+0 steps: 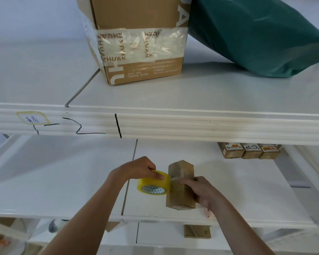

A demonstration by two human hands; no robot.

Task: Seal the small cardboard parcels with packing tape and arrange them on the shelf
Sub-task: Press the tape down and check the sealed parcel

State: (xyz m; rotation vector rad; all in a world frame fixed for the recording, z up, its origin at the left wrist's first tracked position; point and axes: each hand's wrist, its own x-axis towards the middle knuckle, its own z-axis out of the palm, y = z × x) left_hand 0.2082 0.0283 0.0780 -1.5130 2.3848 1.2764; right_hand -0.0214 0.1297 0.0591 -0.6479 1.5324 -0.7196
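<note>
Gripping the tape roll (153, 182) from above, the left hand (140, 168) holds it just left of the small parcel (180, 186) on the lower shelf (247, 190). The right hand (201, 190) clasps the parcel's right side, fingers curled over its top. The parcel's long axis runs away from the person, so tape likely crosses it sideways. Three parcels (249, 150) sit further back.

Parcel (180, 186): matt brown cardboard. Tape roll (153, 183): glossy yellowish clear plastic. Shelf (238, 190): smooth white, slight sheen. Bag (261, 34): green plastic, satin.
</note>
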